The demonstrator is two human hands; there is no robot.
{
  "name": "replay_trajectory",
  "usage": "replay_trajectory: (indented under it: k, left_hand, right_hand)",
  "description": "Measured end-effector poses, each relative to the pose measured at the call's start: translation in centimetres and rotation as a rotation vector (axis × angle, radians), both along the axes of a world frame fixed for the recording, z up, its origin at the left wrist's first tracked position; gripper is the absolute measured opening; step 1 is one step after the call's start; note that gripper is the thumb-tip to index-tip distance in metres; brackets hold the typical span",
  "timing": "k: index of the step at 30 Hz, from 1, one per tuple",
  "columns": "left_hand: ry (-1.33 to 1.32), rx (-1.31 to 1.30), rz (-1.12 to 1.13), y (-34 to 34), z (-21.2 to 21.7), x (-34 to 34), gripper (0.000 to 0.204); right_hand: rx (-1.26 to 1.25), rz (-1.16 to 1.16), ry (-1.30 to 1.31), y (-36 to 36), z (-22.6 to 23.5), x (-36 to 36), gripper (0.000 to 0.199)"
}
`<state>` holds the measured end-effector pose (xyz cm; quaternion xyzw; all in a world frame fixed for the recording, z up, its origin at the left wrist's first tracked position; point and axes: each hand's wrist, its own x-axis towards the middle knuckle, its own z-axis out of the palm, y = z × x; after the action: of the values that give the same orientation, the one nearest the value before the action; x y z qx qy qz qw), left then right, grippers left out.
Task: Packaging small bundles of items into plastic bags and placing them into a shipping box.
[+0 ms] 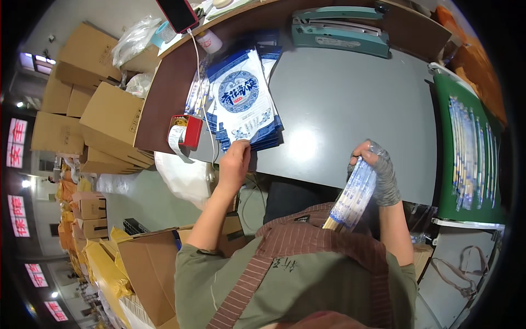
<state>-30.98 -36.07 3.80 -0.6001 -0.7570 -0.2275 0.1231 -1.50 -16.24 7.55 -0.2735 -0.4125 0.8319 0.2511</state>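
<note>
Right hand (378, 167): fingers clamped on the upper end of a slim bundle of pale rod-shaped sticks in blue-and-white patterned wrapping (355, 192). Bundle tilted, lower end toward the apron, held off the desk at its near edge. Wrapping glossy; bare tan tips show at the low end. A crinkled grey covering sleeves this hand and wrist, fingertips bare.

Left hand (234, 164): fingers curled together at the lower edge of a fanned stack of flat, smooth blue-and-white plastic pouches (263, 112); cannot tell whether they are clamped on it. Top pouch bears a round blue emblem. Stack lies on the left part of the desk.

Surface: smooth grey desk (350, 109) with brown raised sides and a bright glare spot. At the far edge, 1 long teal metal device (339, 38); left of the pouches, 1 small open red box (192, 131) with a curling white paper strip. On the right, a green board (452, 85) carries rows of slender wrapped sticks (464, 159).

Room: brown corrugated cartons (112, 115) stacked at left, grey-green floor (137, 200), red-lit panels (16, 143) beyond.
</note>
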Motion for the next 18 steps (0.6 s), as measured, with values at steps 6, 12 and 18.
replay_trajectory:
  k: [6,12,18]
  left_hand:
    - [-0.599,0.125,0.093,4.3,3.0,2.2,0.013]
    - [-0.645,0.076,-0.085,8.7,1.4,6.9,0.010]
    - [-0.670,-0.118,-0.378,11.4,-1.3,13.4,0.014]
  right_hand:
    - [-0.030,-0.041,0.020,-0.8,0.3,1.7,0.029]
    - [-0.045,-0.101,0.056,-1.5,0.3,2.7,0.030]
    - [0.259,-0.130,0.053,-2.7,-0.9,0.0,0.039]
